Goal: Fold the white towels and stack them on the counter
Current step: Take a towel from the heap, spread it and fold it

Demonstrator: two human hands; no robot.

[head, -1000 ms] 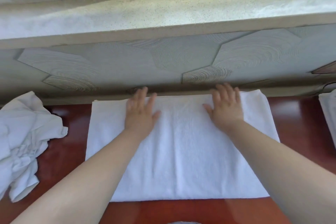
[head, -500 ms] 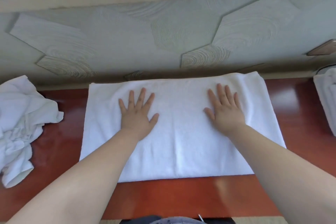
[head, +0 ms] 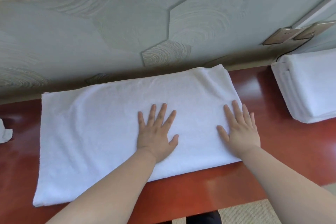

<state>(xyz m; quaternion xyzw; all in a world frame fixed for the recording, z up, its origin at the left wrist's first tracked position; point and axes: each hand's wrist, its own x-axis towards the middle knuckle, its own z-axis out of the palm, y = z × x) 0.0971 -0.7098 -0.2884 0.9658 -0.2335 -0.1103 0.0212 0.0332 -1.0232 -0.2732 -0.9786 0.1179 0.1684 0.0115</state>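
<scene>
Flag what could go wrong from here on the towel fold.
1. The left hand and right hand both press flat on the right half of the towel. Its left half lies unpinned, so a pull could skew it on the glossy counter.
2. The towel's near-left corner sits close to the counter's front edge and might slide off.
3. The folded stack lies just right of the towel, so a wide sweep might nudge it.
</scene>
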